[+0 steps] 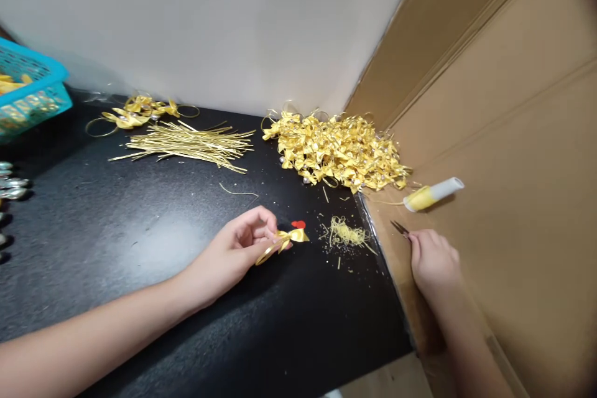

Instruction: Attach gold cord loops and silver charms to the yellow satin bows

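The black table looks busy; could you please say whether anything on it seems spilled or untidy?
Yes: tangled yellow thread scraps lie with scattered specks on the right of the table, unlike the gathered gold strips.

No readable text, labels, brands, numbers or signs. Checked cardboard (508, 112), white tube (446, 188), blue basket (58, 73), table (186, 217): nothing legible on any.

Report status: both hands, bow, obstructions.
Left hand pinching gold bow. Right hand holding pointed tool, apart from bow. Yellow thread scraps between hands.
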Motion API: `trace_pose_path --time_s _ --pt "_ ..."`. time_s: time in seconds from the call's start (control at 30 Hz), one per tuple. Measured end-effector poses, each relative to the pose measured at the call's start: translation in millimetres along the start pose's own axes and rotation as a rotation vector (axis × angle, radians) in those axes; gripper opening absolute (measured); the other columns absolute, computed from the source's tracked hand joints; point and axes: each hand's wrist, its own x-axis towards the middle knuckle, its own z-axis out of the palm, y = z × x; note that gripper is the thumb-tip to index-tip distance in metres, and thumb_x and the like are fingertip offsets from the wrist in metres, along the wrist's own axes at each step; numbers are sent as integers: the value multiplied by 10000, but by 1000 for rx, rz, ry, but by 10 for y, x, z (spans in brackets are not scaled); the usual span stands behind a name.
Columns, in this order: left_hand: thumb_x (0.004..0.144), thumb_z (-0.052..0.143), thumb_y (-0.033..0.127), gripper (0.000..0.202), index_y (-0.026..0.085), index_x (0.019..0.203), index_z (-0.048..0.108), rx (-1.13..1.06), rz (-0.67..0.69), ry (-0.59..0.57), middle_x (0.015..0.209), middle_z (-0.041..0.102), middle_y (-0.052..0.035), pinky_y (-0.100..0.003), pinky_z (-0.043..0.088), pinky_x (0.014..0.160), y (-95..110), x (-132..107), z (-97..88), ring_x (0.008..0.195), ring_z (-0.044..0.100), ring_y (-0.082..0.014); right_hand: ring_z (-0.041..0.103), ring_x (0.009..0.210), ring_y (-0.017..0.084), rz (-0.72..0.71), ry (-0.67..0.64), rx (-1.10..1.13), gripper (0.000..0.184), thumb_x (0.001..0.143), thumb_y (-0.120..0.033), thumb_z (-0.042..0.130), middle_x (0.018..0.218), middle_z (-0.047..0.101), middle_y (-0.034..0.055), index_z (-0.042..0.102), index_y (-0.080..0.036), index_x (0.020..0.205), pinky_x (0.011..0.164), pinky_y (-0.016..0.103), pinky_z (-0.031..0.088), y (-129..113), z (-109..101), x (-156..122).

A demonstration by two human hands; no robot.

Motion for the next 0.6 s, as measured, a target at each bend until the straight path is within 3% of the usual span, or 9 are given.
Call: trace_pose_path --time_s 0.1,0.17,0.27,0.33,0.4,0.6 --pt "718 746 351 301 187 716 493 -9 19 11 624 589 38 -195 313 525 -18 121 141 558 492 -89 633 798 234 147 84 327 245 948 -290 351 847 683 110 553 -213 832 722 351 453 -217 -174 -44" --pt "711 745 365 266 175 711 560 6 -8 11 617 591 34 -191 277 490 -31 188 208 524 445 -77 629 677 189 214 -22 558 286 975 -323 323 710 657 44 526 -226 799 661 304 470 -469 -318 -118" --pt "709 739 403 277 162 837 692 39 -86 13 638 634 8 -195 246 459 -49 246 258 498 400 -74 629 641 160 80 -237 777 220 956 -336 398 645 628 -3 563 -223 864 608 252 475 -906 -450 -228" --pt "700 747 409 330 156 910 728 51 -110 29 665 668 -14 -200 247 449 -57 260 264 493 397 -75 602 554 139 30 -354 828 132 903 -310 505 631 624 -29 573 -223 976 519 222 439 -1146 -455 -259" --pt "688 763 402 355 152 938 740 60 -121 41 721 711 -38 -202 259 441 -59 262 259 490 410 -75 589 512 133 7 -393 819 148 869 -288 551 601 615 -41 567 -219 999 493 217 410 -1302 -423 -248" --pt "630 821 368 370 163 929 748 25 -159 31 797 768 -54 -198 407 512 -51 249 258 579 578 -107 632 537 148 -97 -388 738 181 871 -312 578 646 664 -25 527 -205 1008 499 221 394 -1404 -365 -133"
